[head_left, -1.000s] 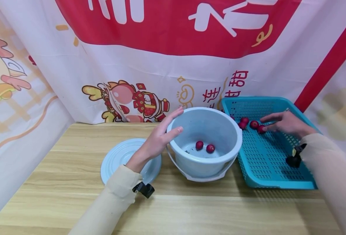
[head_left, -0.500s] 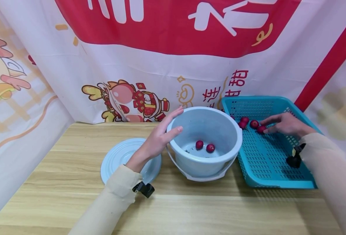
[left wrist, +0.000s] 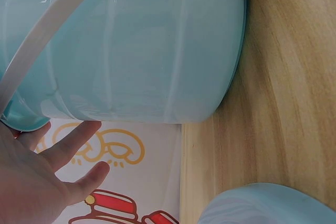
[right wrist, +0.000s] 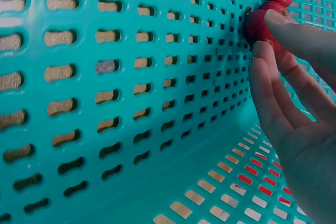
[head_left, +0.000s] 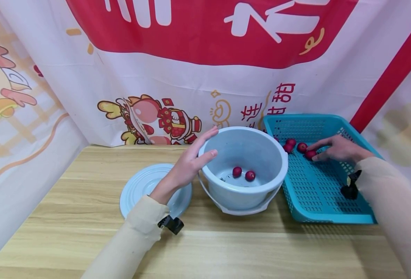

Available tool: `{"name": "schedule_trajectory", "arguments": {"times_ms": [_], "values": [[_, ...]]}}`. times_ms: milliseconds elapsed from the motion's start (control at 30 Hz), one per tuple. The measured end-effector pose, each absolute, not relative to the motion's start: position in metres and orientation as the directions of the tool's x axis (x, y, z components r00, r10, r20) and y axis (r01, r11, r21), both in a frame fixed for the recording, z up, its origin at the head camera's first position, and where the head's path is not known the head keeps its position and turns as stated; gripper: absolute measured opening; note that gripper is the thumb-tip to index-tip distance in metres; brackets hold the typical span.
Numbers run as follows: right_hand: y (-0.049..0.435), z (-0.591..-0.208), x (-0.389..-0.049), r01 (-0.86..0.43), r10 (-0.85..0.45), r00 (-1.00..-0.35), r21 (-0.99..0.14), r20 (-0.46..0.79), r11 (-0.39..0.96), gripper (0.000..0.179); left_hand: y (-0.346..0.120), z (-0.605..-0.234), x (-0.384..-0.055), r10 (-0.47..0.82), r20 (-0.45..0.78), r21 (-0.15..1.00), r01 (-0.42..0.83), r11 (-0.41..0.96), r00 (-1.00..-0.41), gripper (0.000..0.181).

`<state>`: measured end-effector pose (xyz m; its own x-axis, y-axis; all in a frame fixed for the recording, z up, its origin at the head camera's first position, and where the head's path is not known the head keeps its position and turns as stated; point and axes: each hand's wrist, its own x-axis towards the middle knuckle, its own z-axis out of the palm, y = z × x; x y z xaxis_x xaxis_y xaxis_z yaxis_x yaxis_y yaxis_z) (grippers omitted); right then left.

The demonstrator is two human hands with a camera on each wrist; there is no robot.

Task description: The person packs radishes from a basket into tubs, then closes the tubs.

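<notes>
My left hand [head_left: 188,164] rests against the left side of a pale blue bucket [head_left: 245,199], its fingers straight and its thumb over the rim. In the left wrist view those fingers [left wrist: 73,142] lie along the bucket's outer wall. Two red radishes [head_left: 250,176] sit on the bucket's bottom. Inside the turquoise basket, my right hand [head_left: 341,149] pinches a radish [head_left: 310,154] between thumb and fingers. The right wrist view has that radish [right wrist: 257,27] between the thumb and fingertips. Several other radishes [head_left: 290,143] lie beside it toward the basket's left wall.
The turquoise perforated basket [head_left: 331,217] stands at the right, close beside the bucket. A round pale blue lid [head_left: 135,193] lies on the wooden table [head_left: 69,217] at the left, partly under my left forearm. A printed cloth [head_left: 149,77] hangs behind.
My right hand has lowered slightly, and its thumb and fingers have closed on the radish. The left hand and the bucket stay in place.
</notes>
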<state>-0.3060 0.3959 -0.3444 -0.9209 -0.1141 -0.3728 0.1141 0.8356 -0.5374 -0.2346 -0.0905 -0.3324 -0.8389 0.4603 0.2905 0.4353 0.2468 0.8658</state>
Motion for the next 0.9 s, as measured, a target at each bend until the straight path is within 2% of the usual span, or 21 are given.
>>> {"name": "schedule_trajectory", "arguments": {"times_ms": [267,600,900], "values": [[0.3919,-0.3462,-0.3065,0.048,-0.162,-0.919,-0.511,-0.358,0.858,0.058,-0.0903,-0.3322,-0.2341,0.46,0.289,0.865,0.435,0.251,-0.84,0.065],[0.3906,-0.3465,-0.3062,0.03,-0.161,-0.929,-0.5,-0.334,0.866,0.053,-0.0907,-0.3328,-0.2343,0.461,0.285,0.866,0.432,0.252,-0.841,0.064],[0.3881,-0.3393,-0.3047,0.022,-0.145,-0.948,-0.512,-0.284,0.859,0.06,-0.0909,-0.332,-0.2342,0.458,0.283,0.864,0.432,0.26,-0.842,0.063]]}}
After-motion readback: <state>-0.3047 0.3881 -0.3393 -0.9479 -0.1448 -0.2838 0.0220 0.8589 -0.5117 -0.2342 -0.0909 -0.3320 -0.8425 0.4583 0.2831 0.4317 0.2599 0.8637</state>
